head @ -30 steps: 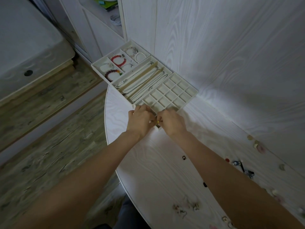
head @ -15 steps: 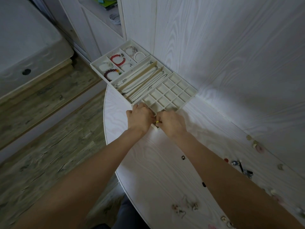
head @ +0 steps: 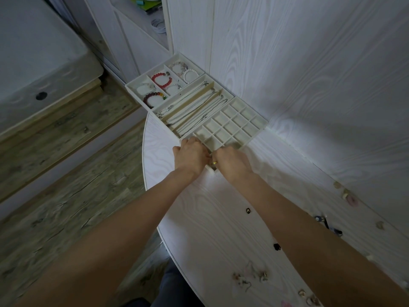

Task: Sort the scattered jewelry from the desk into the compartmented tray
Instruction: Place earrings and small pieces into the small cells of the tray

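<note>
Both hands meet at the near corner of the compartmented tray: left hand and right hand curl together, pinching a small yellow ring between them. Loose earrings lie on the bench, well away from the tray.

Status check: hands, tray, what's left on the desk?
Both hands, left hand and right hand, meet at tray near corner, small yellow piece between them. Grid cells bare. Loose jewelry on desk.

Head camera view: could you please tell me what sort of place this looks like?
Probably a bedroom: a white desk set into wood-grain panelling, a mattress-like bed corner and a wooden floor.
</note>
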`<action>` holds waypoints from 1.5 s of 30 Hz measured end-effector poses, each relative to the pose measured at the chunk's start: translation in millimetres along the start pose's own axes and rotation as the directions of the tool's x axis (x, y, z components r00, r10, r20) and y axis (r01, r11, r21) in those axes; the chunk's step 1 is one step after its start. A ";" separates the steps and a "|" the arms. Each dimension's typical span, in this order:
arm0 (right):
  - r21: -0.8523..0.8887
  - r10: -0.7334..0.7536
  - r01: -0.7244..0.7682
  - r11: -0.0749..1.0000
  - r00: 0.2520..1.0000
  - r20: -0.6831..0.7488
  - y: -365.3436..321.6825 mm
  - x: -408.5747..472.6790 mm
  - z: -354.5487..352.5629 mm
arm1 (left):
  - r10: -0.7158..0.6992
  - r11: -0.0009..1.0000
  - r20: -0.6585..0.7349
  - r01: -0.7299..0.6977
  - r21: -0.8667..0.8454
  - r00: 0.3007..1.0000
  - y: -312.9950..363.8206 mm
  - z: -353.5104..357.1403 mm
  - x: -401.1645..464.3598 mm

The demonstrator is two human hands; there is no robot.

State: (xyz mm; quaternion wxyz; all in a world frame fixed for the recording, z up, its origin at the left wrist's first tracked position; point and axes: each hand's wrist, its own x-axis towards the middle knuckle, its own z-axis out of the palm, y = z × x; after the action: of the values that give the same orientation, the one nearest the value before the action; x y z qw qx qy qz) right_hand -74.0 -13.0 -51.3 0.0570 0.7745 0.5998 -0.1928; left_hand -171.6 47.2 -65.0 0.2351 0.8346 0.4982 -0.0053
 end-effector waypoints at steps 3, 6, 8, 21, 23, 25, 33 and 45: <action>0.075 0.038 -0.037 0.997 0.999 -0.016 1.1 1.6 1.0 | -0.008 1.000 0.006 0.008 -0.009 1.000 -0.3 -0.6 -0.4; 0.158 0.117 -0.108 0.982 0.992 -0.049 -0.7 1.3 6.5 | -0.005 1.000 0.008 0.005 -0.023 1.000 -0.7 -2.2 -1.1; 0.159 0.167 -0.152 0.975 0.983 -0.082 -3.0 0.3 9.5 | 0.000 0.999 0.017 0.000 -0.036 1.000 -1.4 -3.0 -1.5; 0.412 0.306 -0.284 0.866 0.952 0.014 12.2 7.8 17.4 | 0.130 0.990 0.030 -0.128 -0.060 0.991 -14.6 0.2 -7.3; 0.386 0.309 -0.286 0.877 0.951 0.002 11.7 7.6 18.0 | 0.126 0.990 0.031 -0.124 -0.066 0.992 -12.6 0.8 -6.6; 0.376 0.302 -0.279 0.884 0.953 -0.001 11.8 7.6 19.2 | 0.129 0.989 0.016 -0.127 -0.076 0.992 -11.8 1.1 -6.6; 0.403 0.255 -0.219 0.889 0.966 -0.036 14.9 -1.3 29.5 | 0.190 0.980 0.048 -0.192 0.042 0.981 -15.6 -2.2 -13.6; 0.403 0.253 -0.226 0.887 0.967 -0.013 9.5 -9.1 21.7 | 0.234 0.963 0.044 -0.238 0.129 0.971 -15.0 -1.5 -18.4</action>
State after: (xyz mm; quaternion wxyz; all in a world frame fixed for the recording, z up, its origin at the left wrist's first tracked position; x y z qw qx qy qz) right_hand -71.8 -30.8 -69.2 -0.0982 0.8438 0.4492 -0.2769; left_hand -193.7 38.4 -65.0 0.1847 0.9016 0.3904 -0.0225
